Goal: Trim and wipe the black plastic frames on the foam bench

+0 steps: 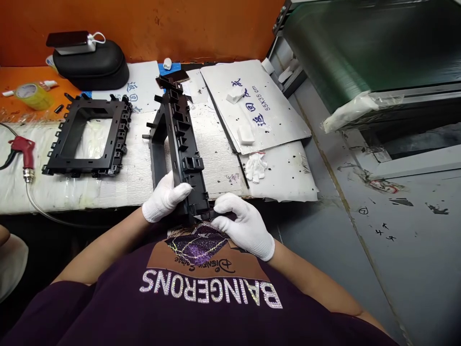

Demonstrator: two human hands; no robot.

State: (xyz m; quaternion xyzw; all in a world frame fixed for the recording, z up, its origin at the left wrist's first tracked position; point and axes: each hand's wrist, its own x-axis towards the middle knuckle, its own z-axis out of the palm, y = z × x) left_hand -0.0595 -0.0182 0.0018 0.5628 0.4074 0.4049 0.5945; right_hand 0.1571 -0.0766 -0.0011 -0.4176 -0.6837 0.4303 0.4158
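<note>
It looks like a workshop or factory floor: a green conveyor belt (360, 48) stands beside a table (140, 192) padded with white sheeting, where a red air gun (25, 150) on a hose and black plastic frames sit. The gray floor (392, 230) (scuffed, with markings) and the white work gloves (248, 230) fit that too.

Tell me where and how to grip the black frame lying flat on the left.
Likely best: the near rail of the black frame, from the near side, fingers in the central opening, thumb outside. It lies opening-up, and that rail looks plainer than the clip-crowded right side.
</note>
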